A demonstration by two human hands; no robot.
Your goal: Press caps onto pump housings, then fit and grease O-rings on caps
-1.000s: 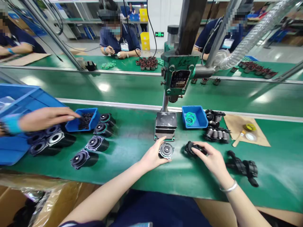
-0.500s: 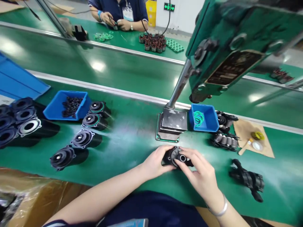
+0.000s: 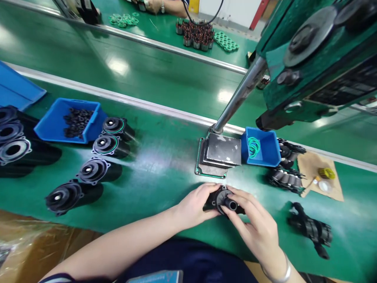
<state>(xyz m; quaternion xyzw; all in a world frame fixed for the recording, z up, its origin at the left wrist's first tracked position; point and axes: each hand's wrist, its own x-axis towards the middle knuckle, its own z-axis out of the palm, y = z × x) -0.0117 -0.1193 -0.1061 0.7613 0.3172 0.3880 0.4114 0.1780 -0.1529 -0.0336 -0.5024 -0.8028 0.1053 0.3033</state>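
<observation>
Between both hands is a black pump housing (image 3: 223, 201) with a round flange and a short hollow spout pointing up and to the right. My left hand (image 3: 198, 204) wraps its left side, thumb and fingers closed on the body. The thumb and fingers of my right hand (image 3: 255, 218) pinch the flange around the spout. The underside is hidden by the hands. Just beyond stands the press base, a metal block (image 3: 223, 149) on a plate. To the right lies another black pump part (image 3: 312, 228) with pipe stubs.
A green press head (image 3: 312, 70) overhangs on a steel post (image 3: 241, 94). Blue bins hold green rings (image 3: 253, 147) and small black parts (image 3: 78, 122). Several black motor housings (image 3: 94, 169) stand left. Cardboard (image 3: 335, 182) carries a yellow-lidded jar and brush. A co-worker's hand (image 3: 153, 5) shows across.
My view has shifted, with the press head looming larger at the right. Both hands keep hold of the pump housing, and its spout now leans further to the right.
</observation>
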